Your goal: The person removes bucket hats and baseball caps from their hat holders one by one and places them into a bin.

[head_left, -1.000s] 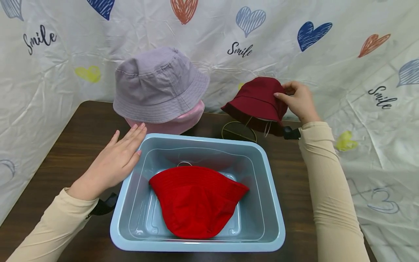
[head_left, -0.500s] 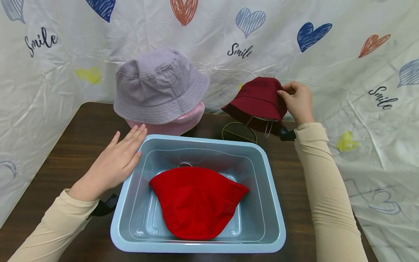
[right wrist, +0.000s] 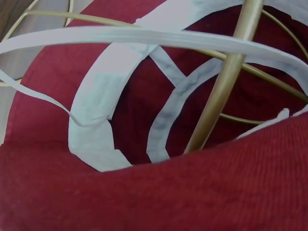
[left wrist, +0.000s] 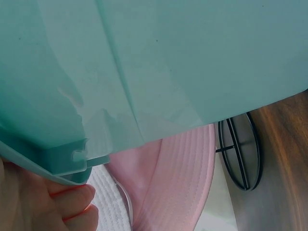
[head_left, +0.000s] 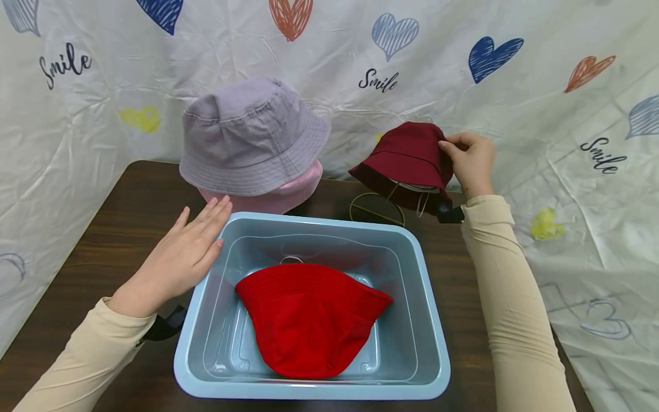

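My right hand [head_left: 471, 160] pinches the right side of a dark red bucket hat [head_left: 409, 146] between thumb and fingers. The hat sits tilted on a gold wire stand, whose round base [head_left: 377, 208] shows below the brim. In the right wrist view the gold post [right wrist: 226, 79] runs up inside the hat, past a white strap [right wrist: 120, 34] and pale lining tape. My left hand [head_left: 177, 254] lies with straight fingers along the left rim of a light blue plastic tub [head_left: 311, 390]. A bright red bucket hat [head_left: 311, 320] lies inside the tub.
A lavender bucket hat [head_left: 252, 137] and a pink hat [head_left: 273, 197] below it stand behind the tub, close to my left fingertips. A white cloth [head_left: 334, 51] printed with hearts hangs behind the dark wooden table [head_left: 98, 229].
My right thumb has slid a little back along the dark red hat, and the right forearm has shifted slightly left. The left hand and the tub have stayed in place.
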{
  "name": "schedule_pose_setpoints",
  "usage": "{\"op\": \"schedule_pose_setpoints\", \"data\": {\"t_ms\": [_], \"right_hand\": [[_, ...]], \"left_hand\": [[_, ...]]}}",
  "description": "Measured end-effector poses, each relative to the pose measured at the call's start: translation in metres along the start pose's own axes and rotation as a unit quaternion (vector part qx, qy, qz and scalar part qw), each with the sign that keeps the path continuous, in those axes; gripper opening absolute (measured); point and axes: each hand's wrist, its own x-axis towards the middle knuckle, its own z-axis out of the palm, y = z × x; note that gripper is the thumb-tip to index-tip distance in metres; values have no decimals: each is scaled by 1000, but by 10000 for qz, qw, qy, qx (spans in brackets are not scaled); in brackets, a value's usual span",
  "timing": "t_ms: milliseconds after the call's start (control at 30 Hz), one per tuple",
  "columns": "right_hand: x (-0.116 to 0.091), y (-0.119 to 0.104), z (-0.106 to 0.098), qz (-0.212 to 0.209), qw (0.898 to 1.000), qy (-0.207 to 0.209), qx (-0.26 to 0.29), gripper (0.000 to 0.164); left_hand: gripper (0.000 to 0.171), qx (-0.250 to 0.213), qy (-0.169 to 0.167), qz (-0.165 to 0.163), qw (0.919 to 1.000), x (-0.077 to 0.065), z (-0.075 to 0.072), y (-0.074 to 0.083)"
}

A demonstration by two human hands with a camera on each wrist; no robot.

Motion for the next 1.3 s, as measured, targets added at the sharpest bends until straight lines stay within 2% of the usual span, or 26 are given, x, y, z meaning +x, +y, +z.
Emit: {"op": "schedule_pose_setpoints", "data": {"t_ms": [167,400,667,800,933,1067,1167,1300], "right_hand": [[2,2,0,127,9995,111,275,26],[6,-3,-3,400,9887,518,1345,7],[9,-8,-8,200,9872,967,1253,14],[10,-6,-12,89,9832,1068,1476,15],[9,-2,-15,-108,9781,990,1827,13],[7,-1,-16,-382,9828,818,1608,12],[7,-1,-15,-470,9875,603,1375,13],[9,-2,-13,-557,9888,395,1330,16]], "left_hand": [[59,8,11,9,10000,0,0,0],[58,4,22,5,10000,-1,0,0],[59,-11,40,0,10000,-1,0,0],[59,-13,44,9,10000,-1,0,1],[57,17,31,37,10000,-1,0,0],[57,21,28,44,10000,-1,0,0],[57,16,28,41,10000,-1,0,0],[57,6,36,27,10000,-1,0,0]]}}
